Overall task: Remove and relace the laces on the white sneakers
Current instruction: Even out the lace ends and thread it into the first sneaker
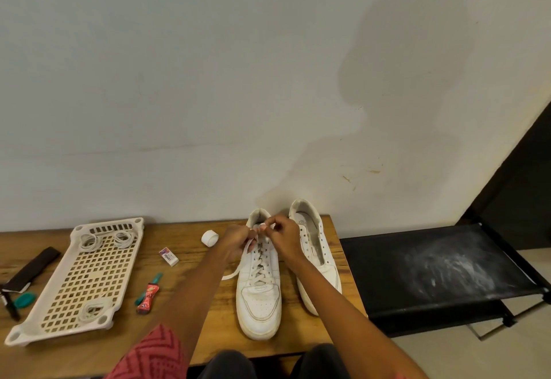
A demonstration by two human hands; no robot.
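A perforated tray, eraser and tape roll on the wooden table

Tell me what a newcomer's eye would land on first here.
First, the two hands, left hand and right hand, meeting at the top of the laced sneaker in the middle of the wooden table, pinching its white lace. Just right of it stands the unlaced sneaker, its eyelets empty. On the table's left lies a perforated cream tray holding coiled laces.
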